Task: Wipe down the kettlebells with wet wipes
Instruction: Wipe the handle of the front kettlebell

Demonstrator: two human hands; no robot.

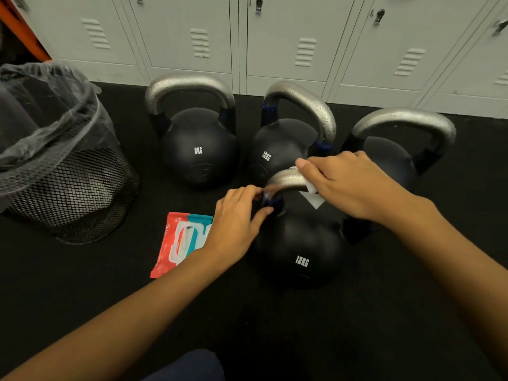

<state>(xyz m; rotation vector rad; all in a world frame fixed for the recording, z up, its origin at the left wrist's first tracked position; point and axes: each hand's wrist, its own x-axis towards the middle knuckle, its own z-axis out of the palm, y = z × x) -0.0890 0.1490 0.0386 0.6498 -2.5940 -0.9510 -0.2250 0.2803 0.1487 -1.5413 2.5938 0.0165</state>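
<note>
Four black kettlebells with silver handles stand on the black rubber floor (384, 312) in front of a row of grey lockers (297, 37). The nearest 12KG kettlebell (299, 251) sits in front of the other three. The person's right hand (349, 182) is curled over the top of its handle, pressing a white wet wipe (313, 195) against the metal; a corner of the wipe hangs down inside the handle loop. The left hand (236, 221) pinches the left leg of the same handle, fingers and thumb closed around it where the blue band shows.

Behind, along the lockers, stand an 8KG kettlebell (198, 144) to the left, a second 12KG kettlebell (280, 144) in the middle, and a fourth kettlebell (395, 149) to the right, partly hidden by the right hand; its marking cannot be read. Droplets show on the back handles.

A red and teal wet-wipe pack (176, 243) lies flat on the floor just left of the nearest kettlebell, partly under the left wrist. A black mesh waste bin (68, 188) with a clear liner stands near the floor's left edge.
</note>
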